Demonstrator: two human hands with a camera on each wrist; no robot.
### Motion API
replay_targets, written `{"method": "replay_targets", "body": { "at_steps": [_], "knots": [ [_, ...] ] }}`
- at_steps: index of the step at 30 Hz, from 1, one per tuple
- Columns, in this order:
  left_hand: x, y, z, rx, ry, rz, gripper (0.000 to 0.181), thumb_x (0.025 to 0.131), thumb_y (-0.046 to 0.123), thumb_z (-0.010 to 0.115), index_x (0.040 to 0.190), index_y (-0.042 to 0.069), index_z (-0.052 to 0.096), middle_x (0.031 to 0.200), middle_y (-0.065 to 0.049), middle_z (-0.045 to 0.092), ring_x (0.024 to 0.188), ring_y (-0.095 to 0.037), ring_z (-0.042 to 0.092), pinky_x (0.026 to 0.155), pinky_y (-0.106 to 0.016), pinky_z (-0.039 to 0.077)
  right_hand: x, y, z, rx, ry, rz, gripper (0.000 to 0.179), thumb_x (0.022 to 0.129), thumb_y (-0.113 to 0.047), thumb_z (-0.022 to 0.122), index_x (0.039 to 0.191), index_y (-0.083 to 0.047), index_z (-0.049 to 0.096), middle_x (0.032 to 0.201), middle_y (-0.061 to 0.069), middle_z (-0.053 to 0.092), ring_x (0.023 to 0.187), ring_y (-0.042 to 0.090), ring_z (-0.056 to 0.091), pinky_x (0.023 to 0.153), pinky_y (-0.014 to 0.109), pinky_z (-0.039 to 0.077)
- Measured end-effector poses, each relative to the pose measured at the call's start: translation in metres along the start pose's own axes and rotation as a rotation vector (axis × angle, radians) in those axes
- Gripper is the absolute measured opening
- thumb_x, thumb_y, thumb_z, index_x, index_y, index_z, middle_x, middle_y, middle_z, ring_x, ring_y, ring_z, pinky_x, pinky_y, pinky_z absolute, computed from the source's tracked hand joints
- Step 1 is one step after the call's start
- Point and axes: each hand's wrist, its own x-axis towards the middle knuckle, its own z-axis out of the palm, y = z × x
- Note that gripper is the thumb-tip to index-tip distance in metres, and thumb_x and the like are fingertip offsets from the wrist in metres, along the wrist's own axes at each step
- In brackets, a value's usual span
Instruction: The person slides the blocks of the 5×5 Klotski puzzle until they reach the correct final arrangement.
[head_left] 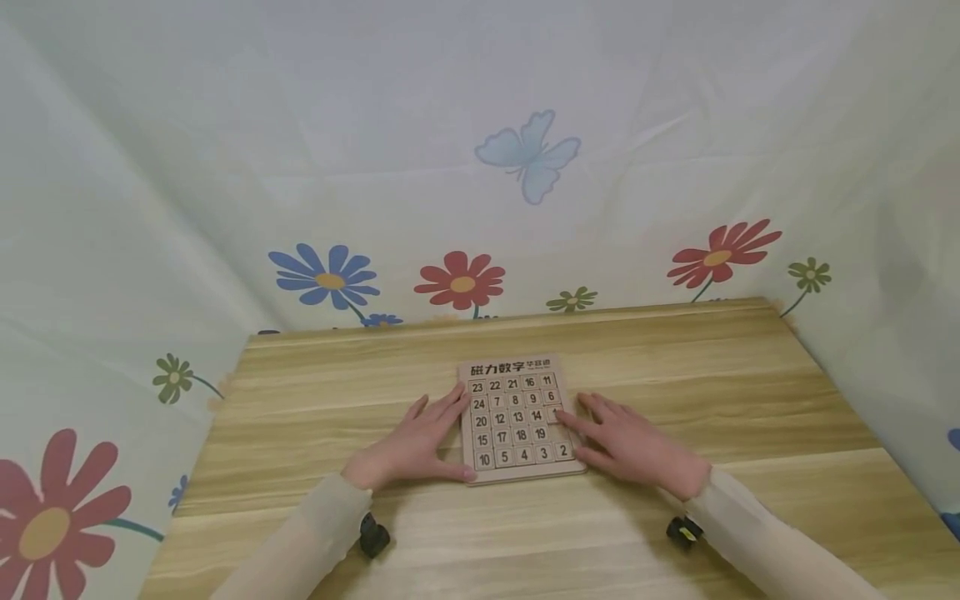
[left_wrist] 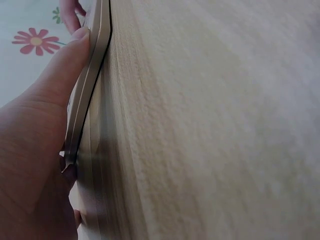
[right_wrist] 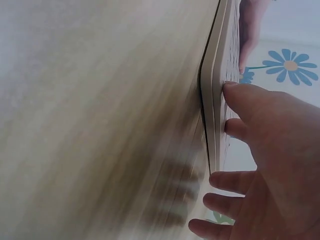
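Note:
A wooden number sliding puzzle lies flat on the table, with rows of numbered tiles and Chinese characters along its top. My left hand holds its left side, the thumb at the lower left corner and the fingers along the upper left edge. In the left wrist view the left thumb rests on the board's rim. My right hand is at the right side, its index finger touching a partly covered tile in the right column. An open slot shows below that tile. The right thumb touches the rim near the lower right corner.
The wood-grain table reaches back to a pale cloth backdrop printed with flowers and a blue butterfly. More of this cloth hangs at the left and right. A small black device is strapped at each wrist.

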Motion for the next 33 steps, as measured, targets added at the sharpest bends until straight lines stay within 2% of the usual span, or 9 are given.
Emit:
{"method": "replay_targets", "body": {
  "at_steps": [3,9,18,27,33],
  "knots": [
    [0.002,0.0,0.001,0.0,0.007,0.005,0.124,0.081,0.075,0.073,0.168,0.007,0.014,0.176,-0.009,0.005,0.16,-0.029,0.015,0.129,-0.059,0.005,0.001,-0.001,-0.002,-0.007,0.002,0.006,0.063,0.105,-0.044,0.06,0.161,-0.021,0.043,0.16,0.03,0.038,0.146,0.048,0.04,0.116,0.066,0.037],
    [0.002,0.0,-0.001,0.007,-0.001,0.0,0.124,0.081,0.076,0.072,0.168,0.008,0.014,0.176,-0.009,0.003,0.16,-0.028,0.014,0.129,-0.059,0.004,-0.01,-0.007,-0.001,-0.037,0.001,-0.061,0.063,0.104,-0.046,0.061,0.158,-0.019,0.047,0.16,0.028,0.04,0.144,0.046,0.043,0.116,0.064,0.038],
    [0.0,-0.002,-0.001,0.005,-0.001,-0.005,0.124,0.081,0.077,0.071,0.168,0.009,0.014,0.176,-0.009,0.003,0.16,-0.029,0.014,0.129,-0.059,0.003,-0.032,-0.013,0.004,-0.049,-0.015,-0.107,0.055,0.105,-0.048,0.058,0.156,-0.028,0.051,0.165,0.02,0.036,0.148,0.042,0.04,0.117,0.064,0.037],
    [0.001,-0.002,-0.001,-0.003,-0.002,0.004,0.124,0.082,0.077,0.07,0.168,0.009,0.014,0.175,-0.01,0.003,0.16,-0.029,0.015,0.129,-0.059,0.004,-0.022,-0.01,0.006,-0.042,0.014,-0.055,0.058,0.104,-0.047,0.059,0.158,-0.025,0.049,0.161,0.025,0.04,0.146,0.044,0.042,0.114,0.066,0.04],
    [0.001,-0.001,0.0,-0.006,0.002,0.009,0.124,0.081,0.077,0.071,0.168,0.009,0.015,0.175,-0.009,0.003,0.16,-0.03,0.016,0.129,-0.06,0.005,-0.018,-0.009,0.008,-0.071,0.042,-0.059,0.058,0.104,-0.047,0.061,0.156,-0.024,0.051,0.16,0.025,0.042,0.145,0.043,0.043,0.114,0.064,0.041]
  ]
}}
